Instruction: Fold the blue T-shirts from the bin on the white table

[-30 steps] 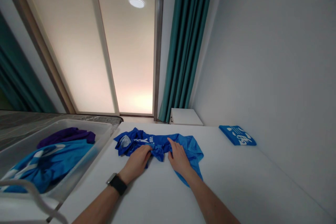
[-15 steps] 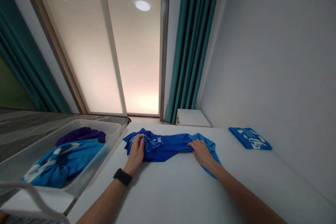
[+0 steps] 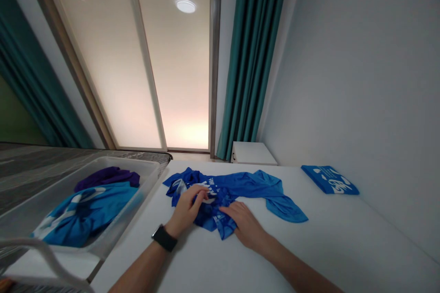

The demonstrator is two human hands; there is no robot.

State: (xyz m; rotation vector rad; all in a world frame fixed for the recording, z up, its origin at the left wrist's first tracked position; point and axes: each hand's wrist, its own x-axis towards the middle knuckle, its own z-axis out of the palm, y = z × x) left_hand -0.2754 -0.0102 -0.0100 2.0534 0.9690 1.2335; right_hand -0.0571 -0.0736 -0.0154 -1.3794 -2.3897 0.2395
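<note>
A rumpled blue shirt (image 3: 240, 184) with white lettering lies on the white table (image 3: 220, 265). Its left part is bunched up, and one lighter blue end stretches out to the right. My left hand (image 3: 189, 203), with a black watch on the wrist, is on the bunched left part, thumb and fingers closed around some of the cloth. Lower and to the right, my right hand (image 3: 244, 222) has its fingertips on the near edge of the bunched cloth; its fingers are pressed together on the fabric.
Left of the table, a translucent bin (image 3: 151, 171) holds a purple cloth (image 3: 108, 177) and a light blue garment (image 3: 82, 213). A folded blue cloth (image 3: 330, 180) lies at the table's right, by the wall. Behind the table stands a white cabinet (image 3: 254, 152).
My right hand has moved left and nearer, from the shirt's right part to the bunch. My left hand has shifted slightly right. The bunched cloth now spreads nearer, and the lighter end points right.
</note>
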